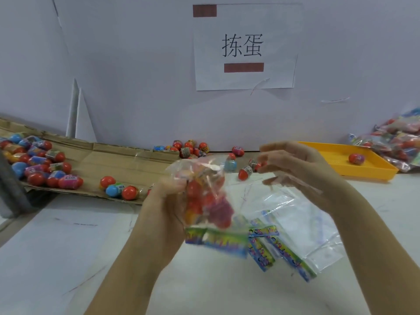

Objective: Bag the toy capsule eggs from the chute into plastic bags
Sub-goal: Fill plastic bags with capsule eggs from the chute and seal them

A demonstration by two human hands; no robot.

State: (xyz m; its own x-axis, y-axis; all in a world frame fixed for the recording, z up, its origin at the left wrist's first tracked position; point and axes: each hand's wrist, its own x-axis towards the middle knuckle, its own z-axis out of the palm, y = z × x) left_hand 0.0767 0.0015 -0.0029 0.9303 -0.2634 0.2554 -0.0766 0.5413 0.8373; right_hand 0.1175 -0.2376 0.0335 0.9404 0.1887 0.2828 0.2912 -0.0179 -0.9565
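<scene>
Just the head view here. The left hand (168, 201) grips a clear plastic bag with a colourful printed header strip (216, 241) over mid-table, and red and pink toy capsule eggs (204, 201) are bunched inside it. To the bag's right, the right hand (295, 164) hovers with its fingers loose and spread, holding nothing I can make out (blurry). More eggs lie on the brown cardboard chute (109, 160), far left. The film looks thin, floppy and slippery, and the eggs light, hard and rolly. I'd pinch the film above the eggs and cup underneath.

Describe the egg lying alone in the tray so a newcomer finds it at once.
Find the paper sign on the back wall, then drop down and right to the yellow tray on the table. Inside lies one red egg, the tray's only egg; the other loose eggs lie on the cardboard chute or the bare table.
</scene>
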